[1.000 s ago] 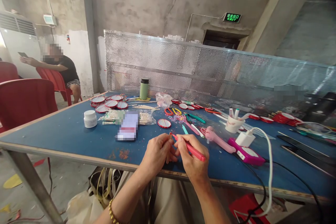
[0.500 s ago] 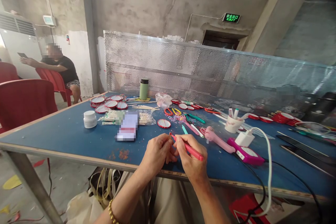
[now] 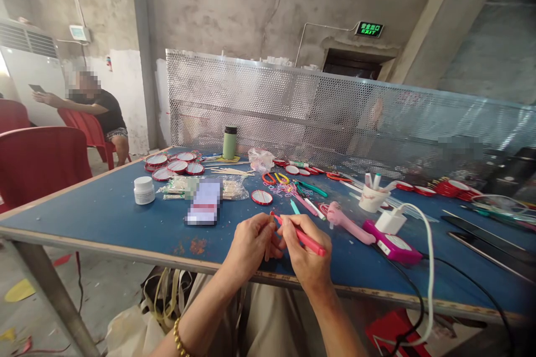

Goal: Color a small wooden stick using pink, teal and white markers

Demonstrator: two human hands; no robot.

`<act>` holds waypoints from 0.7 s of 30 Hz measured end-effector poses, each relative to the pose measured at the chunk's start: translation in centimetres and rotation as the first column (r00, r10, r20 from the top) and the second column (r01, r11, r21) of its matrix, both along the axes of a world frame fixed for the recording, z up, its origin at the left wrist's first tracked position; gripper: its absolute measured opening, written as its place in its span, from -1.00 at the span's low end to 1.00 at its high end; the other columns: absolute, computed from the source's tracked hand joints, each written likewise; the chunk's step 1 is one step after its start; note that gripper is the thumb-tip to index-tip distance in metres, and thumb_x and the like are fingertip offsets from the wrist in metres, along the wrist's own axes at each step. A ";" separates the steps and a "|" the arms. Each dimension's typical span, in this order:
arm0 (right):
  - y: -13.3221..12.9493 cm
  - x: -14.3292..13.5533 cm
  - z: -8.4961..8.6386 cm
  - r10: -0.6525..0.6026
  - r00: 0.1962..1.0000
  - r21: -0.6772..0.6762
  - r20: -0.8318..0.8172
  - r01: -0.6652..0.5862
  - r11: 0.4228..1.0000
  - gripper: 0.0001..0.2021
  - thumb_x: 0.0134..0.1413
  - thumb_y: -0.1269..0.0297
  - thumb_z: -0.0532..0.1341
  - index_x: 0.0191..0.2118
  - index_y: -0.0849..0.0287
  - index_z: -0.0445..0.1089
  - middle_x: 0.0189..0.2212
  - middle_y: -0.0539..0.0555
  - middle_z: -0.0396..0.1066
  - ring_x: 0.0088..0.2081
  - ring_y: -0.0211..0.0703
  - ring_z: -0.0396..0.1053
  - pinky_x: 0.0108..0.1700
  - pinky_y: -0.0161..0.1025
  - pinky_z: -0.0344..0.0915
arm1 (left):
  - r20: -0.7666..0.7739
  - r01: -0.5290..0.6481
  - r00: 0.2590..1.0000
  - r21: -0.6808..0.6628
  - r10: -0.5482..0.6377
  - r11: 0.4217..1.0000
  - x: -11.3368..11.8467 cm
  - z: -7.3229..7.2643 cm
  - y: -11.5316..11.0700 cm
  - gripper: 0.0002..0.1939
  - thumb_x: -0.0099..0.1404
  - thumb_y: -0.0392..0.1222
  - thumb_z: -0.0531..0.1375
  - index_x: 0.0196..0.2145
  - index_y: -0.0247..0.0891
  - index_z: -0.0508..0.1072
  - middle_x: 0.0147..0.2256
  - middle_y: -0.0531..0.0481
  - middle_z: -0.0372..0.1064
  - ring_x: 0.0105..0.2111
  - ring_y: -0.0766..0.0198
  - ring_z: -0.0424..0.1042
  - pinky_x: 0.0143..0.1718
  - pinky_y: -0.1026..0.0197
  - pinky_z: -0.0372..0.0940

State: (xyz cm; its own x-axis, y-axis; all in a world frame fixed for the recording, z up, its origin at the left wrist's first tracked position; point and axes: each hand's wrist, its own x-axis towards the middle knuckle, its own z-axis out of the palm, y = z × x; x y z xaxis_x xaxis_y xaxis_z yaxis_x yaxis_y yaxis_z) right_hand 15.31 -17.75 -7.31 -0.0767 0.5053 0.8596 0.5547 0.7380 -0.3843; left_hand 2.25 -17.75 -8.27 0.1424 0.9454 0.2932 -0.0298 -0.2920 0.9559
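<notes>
The left hand (image 3: 250, 242) pinches a small piece (image 3: 272, 218), too hidden to identify, close beside the right hand (image 3: 310, 259), which grips a slim red plastic pen (image 3: 310, 241), its tip at that piece, over the near edge of the blue-topped table (image 3: 104, 217). At one o'clock, a green-lit sign (image 3: 369, 29) reads "EXIT"; at ten, the white round jar's (image 3: 144, 191) label is too small to read. Both hands keep nearly the same pose as half a second ago

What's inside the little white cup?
A green-capped marker and another pen-like thing poke out of the white cup. Its sides hide their bottoms and anything lower down.
</notes>
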 end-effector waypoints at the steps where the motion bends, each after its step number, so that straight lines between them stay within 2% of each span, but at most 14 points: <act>1: 0.0 0.0 0.0 -0.004 1.000 -0.002 -0.006 0.004 1.000 -0.77 0.32 0.28 0.13 -0.40 0.17 0.36 -0.60 -0.06 0.39 -0.61 -0.33 0.33 -0.48 -0.36 0.26 | -0.003 -0.002 1.000 -0.003 0.002 1.000 0.0 0.0 0.0 -0.70 0.33 0.02 0.07 -0.47 -0.21 0.27 -0.61 0.08 0.40 -0.61 0.28 0.45 -0.61 0.33 0.22; 13: 0.1 0.0 -0.1 0.012 1.000 0.003 0.002 -0.012 1.000 -0.77 0.32 0.29 0.13 -0.40 0.17 0.36 -0.58 -0.05 0.40 -0.60 -0.33 0.34 -0.48 -0.37 0.30 | 0.015 0.011 1.000 -0.021 -0.011 1.000 0.0 -0.1 0.0 -0.70 0.31 0.05 0.08 -0.46 -0.20 0.27 -0.57 0.05 0.44 -0.58 0.24 0.49 -0.62 0.32 0.22; 21: 0.1 0.0 -0.1 0.015 1.000 0.003 -0.003 -0.015 1.000 -0.78 0.31 0.28 0.13 -0.38 0.17 0.39 -0.58 -0.03 0.41 -0.60 -0.32 0.33 -0.48 -0.37 0.30 | 0.037 0.006 0.999 -0.025 -0.005 1.000 0.0 -0.3 0.0 -0.69 0.30 0.05 0.09 -0.47 -0.20 0.27 -0.59 0.09 0.39 -0.62 0.29 0.44 -0.61 0.32 0.23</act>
State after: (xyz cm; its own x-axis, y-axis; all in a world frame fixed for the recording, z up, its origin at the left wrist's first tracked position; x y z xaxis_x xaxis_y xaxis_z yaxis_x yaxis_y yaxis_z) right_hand 15.32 -17.62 -7.39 -0.0819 0.5012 0.8614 0.5422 0.7477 -0.3834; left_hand 2.28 -17.71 -8.53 0.1375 0.9516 0.2750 -0.0667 -0.2681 0.9611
